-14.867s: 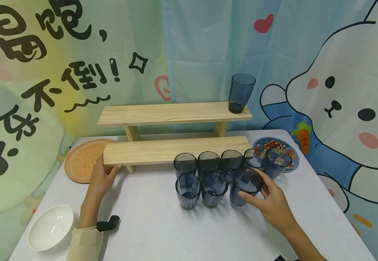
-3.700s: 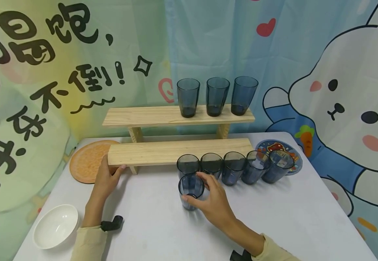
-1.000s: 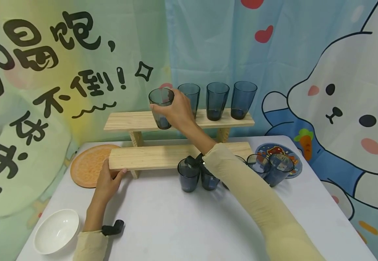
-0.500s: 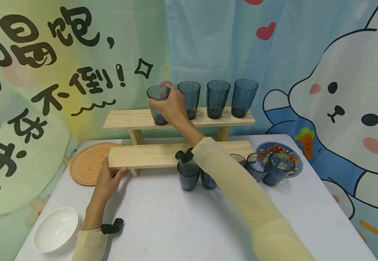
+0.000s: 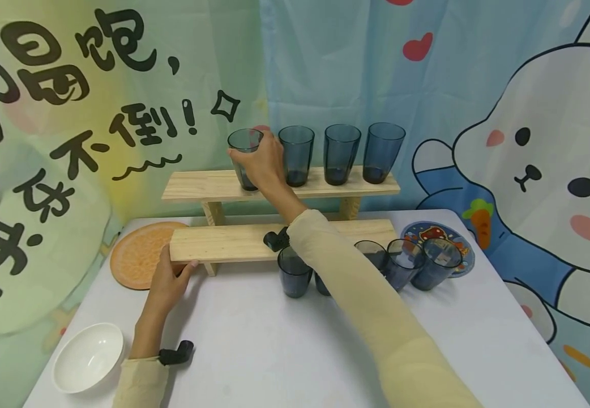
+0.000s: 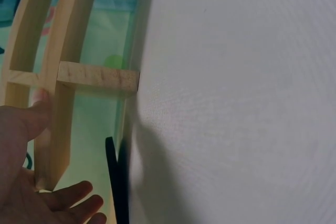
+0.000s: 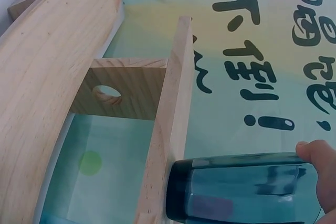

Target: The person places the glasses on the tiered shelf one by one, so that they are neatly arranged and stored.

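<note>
My right hand (image 5: 263,164) grips a blue-tinted drinking glass (image 5: 246,170) near its rim, thumb on the left side. The right wrist view shows the base of this glass (image 7: 236,190) right at the upper board of a two-tier wooden shelf (image 5: 198,184). Three more glasses stand to its right on that board, among them the nearest glass (image 5: 296,156). My left hand (image 5: 166,286) holds the left end of the lower board (image 5: 213,243); the left wrist view shows the thumb (image 6: 39,103) against the wood.
Several glasses (image 5: 295,275) stand on the white table (image 5: 254,351) before the lower board, partly hidden by my right sleeve (image 5: 361,300). A white bowl (image 5: 88,358) sits front left, a round orange mat (image 5: 139,258) back left, a patterned blue round mat (image 5: 463,249) back right.
Since the oldest frame, glasses from the front table row have come onto the upper board. The latest one rose from the table and now stands leftmost there, still in my right hand. My left hand stays put.
</note>
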